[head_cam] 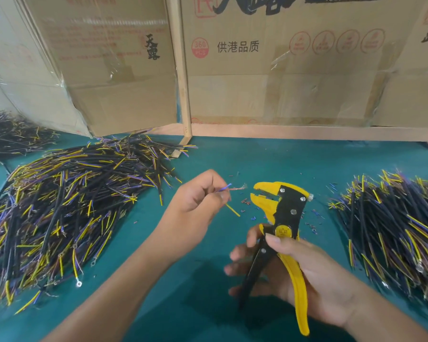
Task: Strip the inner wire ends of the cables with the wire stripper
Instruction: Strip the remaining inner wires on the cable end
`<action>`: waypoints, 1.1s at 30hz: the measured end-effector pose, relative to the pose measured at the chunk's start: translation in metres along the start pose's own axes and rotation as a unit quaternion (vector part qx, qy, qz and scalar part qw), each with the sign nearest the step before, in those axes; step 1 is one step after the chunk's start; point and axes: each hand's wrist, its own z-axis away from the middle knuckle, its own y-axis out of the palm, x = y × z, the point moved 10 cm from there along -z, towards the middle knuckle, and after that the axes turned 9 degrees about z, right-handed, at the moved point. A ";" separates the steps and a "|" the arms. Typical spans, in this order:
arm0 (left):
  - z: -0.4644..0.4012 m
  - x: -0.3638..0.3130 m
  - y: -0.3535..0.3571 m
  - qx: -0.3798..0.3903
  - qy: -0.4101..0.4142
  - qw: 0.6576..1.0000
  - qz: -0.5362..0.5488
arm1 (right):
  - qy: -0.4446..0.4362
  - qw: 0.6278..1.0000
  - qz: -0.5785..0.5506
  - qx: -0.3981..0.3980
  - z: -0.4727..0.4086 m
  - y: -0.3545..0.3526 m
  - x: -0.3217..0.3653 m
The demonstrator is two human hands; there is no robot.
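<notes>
1. A teal-green felt-like work surface (232, 154) is being used as the bench; it is being bounded at the back by a pale wooden frame (184, 77) lined with taped brown cardboard panels (294, 77).
2. Black printed characters "供港品质" are being shown on the cardboard, beside a red round stamp reading "360 PCS" (199, 47); further large black characters above are being cut off by the frame edge.
3. A large heap of black-sheathed cables with yellow and purple inner wires (67, 208) is being kept on the left, and a second similar heap (395, 233) on the right, well apart.
4. Small bits of cut insulation (314, 218) are being scattered between the heaps.
5. One short cable with purple, yellow and bare copper-coloured ends (229, 191) is being pinched in the curled fingers of the left hand (198, 196), just beside the tool's jaws.
6. A yellow-and-black wire stripper (282, 218) is being gripped by its handles in the right hand (294, 272), fingers curled round them, jaws parted.
</notes>
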 end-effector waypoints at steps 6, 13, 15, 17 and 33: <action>0.000 0.004 0.002 0.013 -0.017 1.000 0.013 | 0.048 0.996 -0.046 -0.053 -0.001 -0.009 -0.005; 0.001 0.003 0.002 0.022 -0.003 1.000 0.000 | -0.057 0.991 -0.004 -0.119 0.000 -0.026 0.020; 0.001 0.002 0.004 0.031 0.000 1.000 0.002 | -0.053 0.993 0.016 -0.105 0.000 -0.022 0.019; 0.001 0.002 0.006 0.041 -0.002 0.999 0.006 | -0.035 0.993 0.033 -0.105 0.000 -0.021 0.014; 0.002 -0.004 0.008 0.021 -0.010 0.999 -0.050 | 0.015 0.993 0.088 -0.077 0.003 -0.004 0.004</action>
